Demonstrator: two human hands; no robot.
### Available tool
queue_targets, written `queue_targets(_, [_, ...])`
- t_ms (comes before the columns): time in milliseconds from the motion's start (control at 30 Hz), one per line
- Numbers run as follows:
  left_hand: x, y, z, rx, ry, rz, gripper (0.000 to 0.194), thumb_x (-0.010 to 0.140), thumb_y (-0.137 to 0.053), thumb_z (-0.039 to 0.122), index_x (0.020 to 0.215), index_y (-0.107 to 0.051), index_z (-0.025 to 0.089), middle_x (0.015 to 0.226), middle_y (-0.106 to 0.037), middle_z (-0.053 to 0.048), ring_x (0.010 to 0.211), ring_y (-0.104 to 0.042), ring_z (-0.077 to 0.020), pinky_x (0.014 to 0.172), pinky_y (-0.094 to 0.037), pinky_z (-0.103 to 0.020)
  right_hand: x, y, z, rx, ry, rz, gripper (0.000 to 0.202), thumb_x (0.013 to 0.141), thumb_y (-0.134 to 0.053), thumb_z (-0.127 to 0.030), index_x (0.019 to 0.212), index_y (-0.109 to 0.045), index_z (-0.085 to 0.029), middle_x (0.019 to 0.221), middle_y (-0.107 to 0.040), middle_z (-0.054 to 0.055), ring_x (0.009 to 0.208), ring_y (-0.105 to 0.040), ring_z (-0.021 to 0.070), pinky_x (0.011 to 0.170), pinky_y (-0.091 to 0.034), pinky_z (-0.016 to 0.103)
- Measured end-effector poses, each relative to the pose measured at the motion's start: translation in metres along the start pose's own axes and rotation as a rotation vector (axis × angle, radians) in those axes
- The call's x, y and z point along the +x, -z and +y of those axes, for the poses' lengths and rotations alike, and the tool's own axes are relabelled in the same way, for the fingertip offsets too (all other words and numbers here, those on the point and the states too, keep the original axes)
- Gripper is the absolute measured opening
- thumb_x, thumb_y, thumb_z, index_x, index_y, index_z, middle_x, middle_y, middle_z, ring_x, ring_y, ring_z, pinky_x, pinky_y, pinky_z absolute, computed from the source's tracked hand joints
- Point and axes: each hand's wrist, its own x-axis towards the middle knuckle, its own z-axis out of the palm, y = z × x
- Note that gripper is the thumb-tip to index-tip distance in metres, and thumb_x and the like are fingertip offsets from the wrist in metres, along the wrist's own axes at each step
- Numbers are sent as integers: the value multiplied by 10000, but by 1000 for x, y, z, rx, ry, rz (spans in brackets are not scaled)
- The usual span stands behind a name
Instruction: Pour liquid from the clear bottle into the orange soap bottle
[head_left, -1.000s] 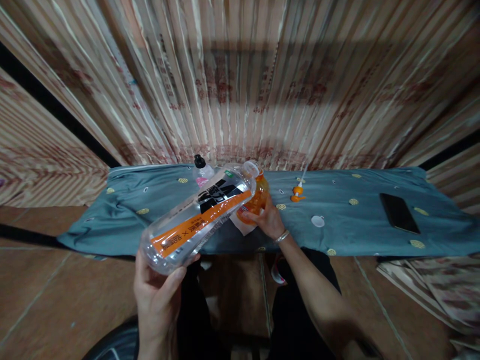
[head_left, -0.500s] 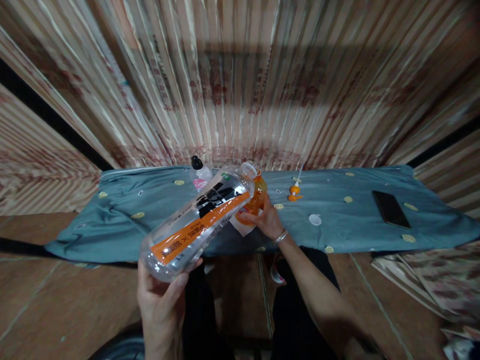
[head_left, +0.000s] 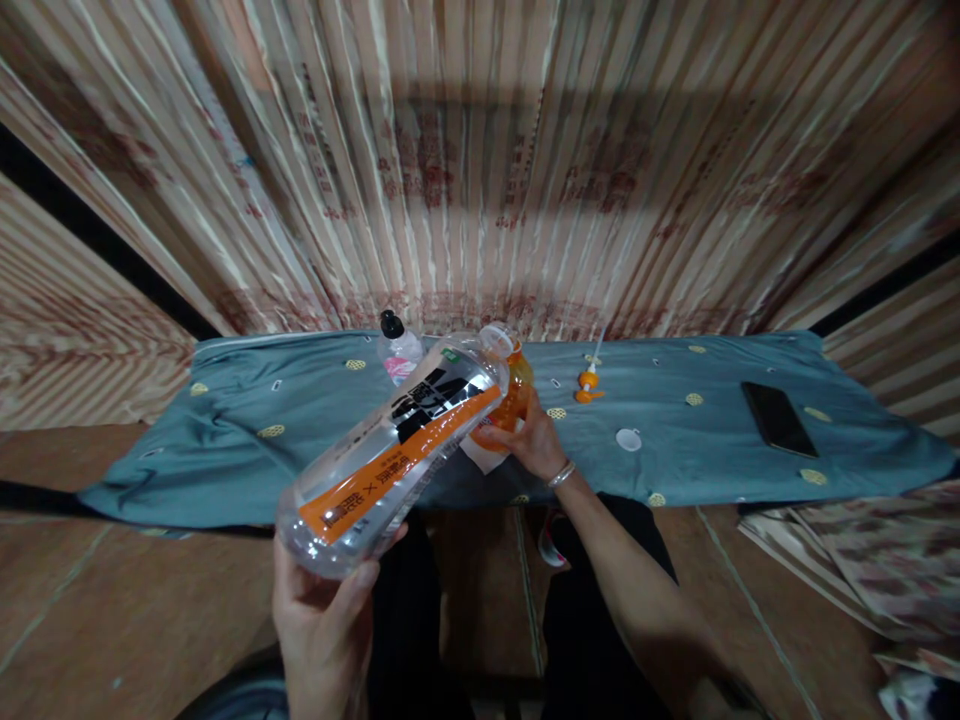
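Note:
My left hand (head_left: 330, 610) grips the base of a large clear plastic bottle (head_left: 390, 450) with a silver and orange label. The bottle tilts, its mouth up and to the right, meeting the top of an orange bottle (head_left: 516, 390). Around that orange bottle my right hand (head_left: 532, 435) is closed; a bracelet circles the wrist. A white paper (head_left: 487, 457) lies under the orange bottle. To the right, an orange pump head (head_left: 589, 385) with a pale tube lies on the cloth, and a white round cap (head_left: 628, 439) is near it.
A teal patterned cloth (head_left: 232, 400) covers the narrow table. Behind the tilted bottle stands a clear bottle with a black top (head_left: 397, 350). A dark phone (head_left: 778, 418) lies at the right. Striped curtains (head_left: 480, 150) hang at the back, and dark poles slant at both sides.
The base of the clear bottle and my left hand have dropped very slightly. My right hand stays around the orange bottle, and the mouths remain together.

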Motion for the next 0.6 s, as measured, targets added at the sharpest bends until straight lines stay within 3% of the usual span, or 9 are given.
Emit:
queue_targets(367, [-3, 3, 1, -4, 14, -55, 719, 542, -874, 170, 1218, -631, 225, 1122, -687, -111, 884, -697, -303, 709, -621, -463, 0, -1, 3, 8, 18, -2, 798, 616, -811, -466, 1264, -428, -200, 1128, -682, 112, 1005, -677, 293, 889, -540, 459])
queue_targets(600, [-9, -6, 5, 5, 54, 21, 805, 502, -893, 151, 1247, -598, 219, 1115, -687, -98, 853, -704, -245, 746, -614, -370, 0, -1, 1, 6, 4, 7, 822, 612, -817, -441, 1287, -416, -197, 1158, -674, 122, 1026, -671, 296, 910, -530, 473])
